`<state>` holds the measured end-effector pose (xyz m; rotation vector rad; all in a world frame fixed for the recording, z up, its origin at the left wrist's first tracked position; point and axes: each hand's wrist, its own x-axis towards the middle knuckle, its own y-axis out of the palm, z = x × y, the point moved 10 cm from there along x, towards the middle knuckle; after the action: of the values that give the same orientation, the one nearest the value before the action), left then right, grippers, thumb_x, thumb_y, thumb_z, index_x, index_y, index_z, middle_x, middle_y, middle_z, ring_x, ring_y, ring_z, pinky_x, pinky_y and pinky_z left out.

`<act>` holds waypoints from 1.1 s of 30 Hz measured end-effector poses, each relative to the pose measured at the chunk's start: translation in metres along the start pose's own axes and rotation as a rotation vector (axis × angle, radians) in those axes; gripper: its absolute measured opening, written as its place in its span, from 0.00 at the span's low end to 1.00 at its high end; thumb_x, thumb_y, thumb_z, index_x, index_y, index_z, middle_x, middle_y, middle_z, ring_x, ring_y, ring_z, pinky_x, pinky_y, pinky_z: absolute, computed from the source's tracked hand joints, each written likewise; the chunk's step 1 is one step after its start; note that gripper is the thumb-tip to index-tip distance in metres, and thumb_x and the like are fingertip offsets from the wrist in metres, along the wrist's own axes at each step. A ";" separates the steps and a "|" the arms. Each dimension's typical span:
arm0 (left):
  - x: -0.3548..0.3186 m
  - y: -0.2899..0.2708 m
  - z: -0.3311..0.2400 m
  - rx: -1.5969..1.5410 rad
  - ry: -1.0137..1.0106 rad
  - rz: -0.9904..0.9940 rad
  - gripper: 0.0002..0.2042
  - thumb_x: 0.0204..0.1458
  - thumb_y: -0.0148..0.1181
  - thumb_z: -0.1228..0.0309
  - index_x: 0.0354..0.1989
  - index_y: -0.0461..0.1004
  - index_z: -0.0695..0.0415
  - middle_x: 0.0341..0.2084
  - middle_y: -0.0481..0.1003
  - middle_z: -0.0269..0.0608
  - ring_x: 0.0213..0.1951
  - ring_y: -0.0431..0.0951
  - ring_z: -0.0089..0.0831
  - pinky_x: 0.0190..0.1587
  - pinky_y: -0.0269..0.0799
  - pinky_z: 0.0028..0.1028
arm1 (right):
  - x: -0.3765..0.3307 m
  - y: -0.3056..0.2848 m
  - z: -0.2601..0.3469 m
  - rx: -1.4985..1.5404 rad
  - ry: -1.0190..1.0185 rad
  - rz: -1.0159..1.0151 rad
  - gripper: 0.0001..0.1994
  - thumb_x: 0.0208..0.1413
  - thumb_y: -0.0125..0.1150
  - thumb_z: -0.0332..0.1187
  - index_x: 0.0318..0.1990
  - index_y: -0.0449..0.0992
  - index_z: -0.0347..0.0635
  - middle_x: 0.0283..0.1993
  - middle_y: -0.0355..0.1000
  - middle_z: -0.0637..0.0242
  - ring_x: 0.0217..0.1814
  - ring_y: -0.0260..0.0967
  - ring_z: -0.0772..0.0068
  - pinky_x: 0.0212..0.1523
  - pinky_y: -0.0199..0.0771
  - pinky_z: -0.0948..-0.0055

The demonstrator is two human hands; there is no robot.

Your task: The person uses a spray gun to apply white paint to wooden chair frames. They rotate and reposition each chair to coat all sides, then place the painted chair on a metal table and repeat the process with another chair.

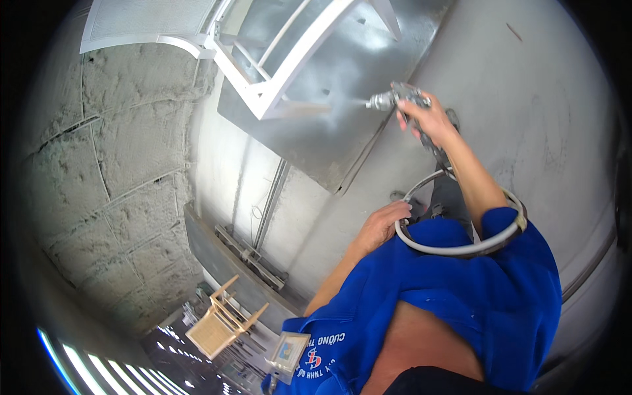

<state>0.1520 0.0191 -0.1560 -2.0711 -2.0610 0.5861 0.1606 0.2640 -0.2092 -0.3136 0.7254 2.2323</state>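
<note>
My right hand (431, 120) is wrapped round the grip of a metal spray gun (398, 99), held out ahead of me with its nozzle toward the left. Pale mist fans from the nozzle onto one leg of a white-coated chair frame (263, 99) at the upper left. That leg still shows some brown. My left hand (387, 222) is closed at the near side of a looped grey hose (447, 249), close to my waist; its fingertips are partly hidden. The loop hangs in front of my blue shirt.
A dark metal sheet (313, 141) stands behind the chair frame. To the left is a rough, dusty filter-like wall (125, 151). A bare wooden chair (216, 327) with a woven seat stands at the lower left, near a long grey panel (230, 257).
</note>
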 end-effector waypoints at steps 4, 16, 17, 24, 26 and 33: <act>-0.095 -0.019 0.020 0.122 -0.107 -0.074 0.12 0.54 0.63 0.81 0.46 0.77 0.59 0.50 0.80 0.52 0.57 0.78 0.55 0.59 0.76 0.44 | 0.046 -0.011 -0.104 0.063 0.142 -0.171 0.15 0.63 0.62 0.37 0.53 0.74 0.41 0.32 0.76 0.67 0.27 0.74 0.77 0.17 0.63 0.76; -0.225 -0.058 0.045 0.286 -0.286 -0.143 0.06 0.59 0.62 0.77 0.44 0.76 0.59 0.46 0.79 0.53 0.50 0.80 0.56 0.54 0.77 0.40 | -0.001 0.012 -0.282 0.797 0.303 -0.201 0.16 0.67 0.58 0.43 0.57 0.73 0.50 0.34 0.75 0.68 0.29 0.71 0.78 0.19 0.62 0.78; -0.230 -0.056 0.057 0.159 -0.384 -0.146 0.07 0.59 0.62 0.77 0.44 0.76 0.59 0.46 0.79 0.53 0.50 0.80 0.56 0.54 0.77 0.40 | -0.001 0.030 -0.272 0.887 0.213 -0.107 0.15 0.67 0.58 0.43 0.58 0.73 0.54 0.35 0.75 0.68 0.30 0.71 0.77 0.19 0.62 0.79; -0.236 -0.059 0.080 0.190 -0.465 -0.109 0.07 0.59 0.63 0.76 0.45 0.77 0.58 0.45 0.80 0.52 0.49 0.81 0.54 0.51 0.78 0.39 | 0.021 0.053 -0.230 1.541 -0.200 -0.128 0.12 0.69 0.57 0.43 0.58 0.72 0.64 0.38 0.74 0.65 0.34 0.72 0.72 0.19 0.62 0.79; -0.241 -0.070 0.083 0.139 -0.515 -0.145 0.07 0.59 0.63 0.76 0.45 0.78 0.58 0.44 0.80 0.52 0.48 0.81 0.54 0.50 0.78 0.39 | 0.030 0.033 -0.217 1.633 -0.284 -0.140 0.12 0.68 0.57 0.43 0.57 0.72 0.65 0.38 0.74 0.66 0.34 0.71 0.73 0.19 0.62 0.79; -0.233 -0.084 0.049 0.341 -0.343 0.018 0.06 0.59 0.64 0.76 0.44 0.78 0.57 0.41 0.80 0.49 0.43 0.82 0.51 0.47 0.78 0.37 | 0.001 -0.047 -0.188 1.026 -0.405 -0.873 0.12 0.68 0.57 0.41 0.51 0.74 0.44 0.36 0.76 0.65 0.34 0.76 0.69 0.23 0.69 0.72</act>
<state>0.0622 -0.2156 -0.1312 -1.8930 -1.9298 1.2743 0.1946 0.1798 -0.3809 0.2905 1.1122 0.8821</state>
